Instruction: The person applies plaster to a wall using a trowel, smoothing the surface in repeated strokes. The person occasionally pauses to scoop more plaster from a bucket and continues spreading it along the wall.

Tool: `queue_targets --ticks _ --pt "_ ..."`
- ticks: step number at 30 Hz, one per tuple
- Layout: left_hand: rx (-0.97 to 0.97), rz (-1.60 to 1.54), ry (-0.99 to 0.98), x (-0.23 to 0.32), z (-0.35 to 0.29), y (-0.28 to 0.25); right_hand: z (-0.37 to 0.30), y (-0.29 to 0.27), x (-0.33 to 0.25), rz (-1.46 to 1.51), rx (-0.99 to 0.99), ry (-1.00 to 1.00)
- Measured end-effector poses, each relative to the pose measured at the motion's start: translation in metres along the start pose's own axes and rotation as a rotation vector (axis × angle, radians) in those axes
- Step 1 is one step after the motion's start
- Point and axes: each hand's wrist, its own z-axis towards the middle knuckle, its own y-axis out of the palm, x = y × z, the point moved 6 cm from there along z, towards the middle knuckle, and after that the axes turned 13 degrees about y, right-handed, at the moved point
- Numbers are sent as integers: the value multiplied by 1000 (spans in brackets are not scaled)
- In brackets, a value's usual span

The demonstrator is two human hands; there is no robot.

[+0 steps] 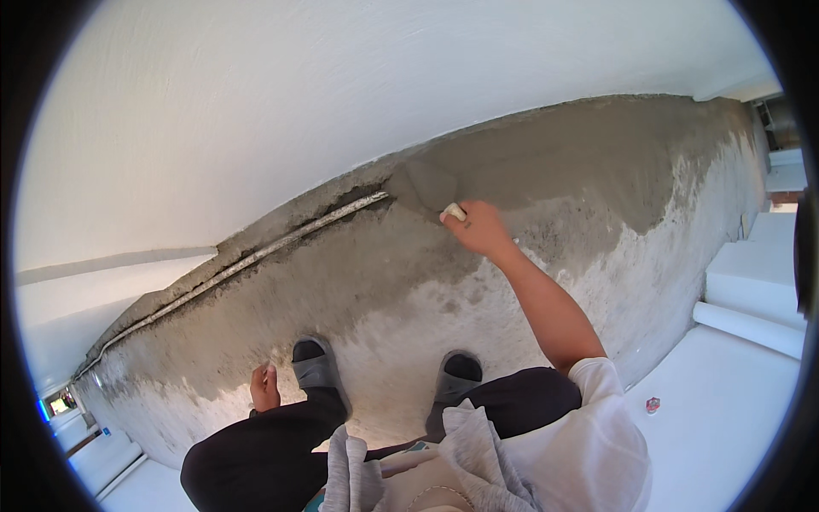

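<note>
My right hand is closed around the pale handle of a trowel. Its grey, mortar-coloured blade lies flat against the wet mortar along the foot of the white wall, close to the end of a pipe. That thin, mortar-stained pipe runs left in a rough groove. Beyond the blade to the right, the mortar is smooth and dark. My left hand hangs beside my left knee, fingers loosely curled, with nothing visible in them.
A white wall rises along the far side. My feet, in grey slides, stand on the rough pale floor. White steps or ledges border the right, and a small red-and-white thing lies on a white surface there.
</note>
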Motion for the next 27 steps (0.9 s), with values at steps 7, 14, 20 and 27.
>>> queue_targets --ticks 7,14,20,27 --pt "-48 -62 35 13 9 -3 35 19 -11 118 -30 42" --pt "-26 -56 26 3 9 -6 48 -30 18 180 9 181" --pt "-36 -6 19 -1 6 -5 33 -17 13 140 -39 151" --pt "-60 7 38 -1 17 1 53 -26 26 188 27 167"
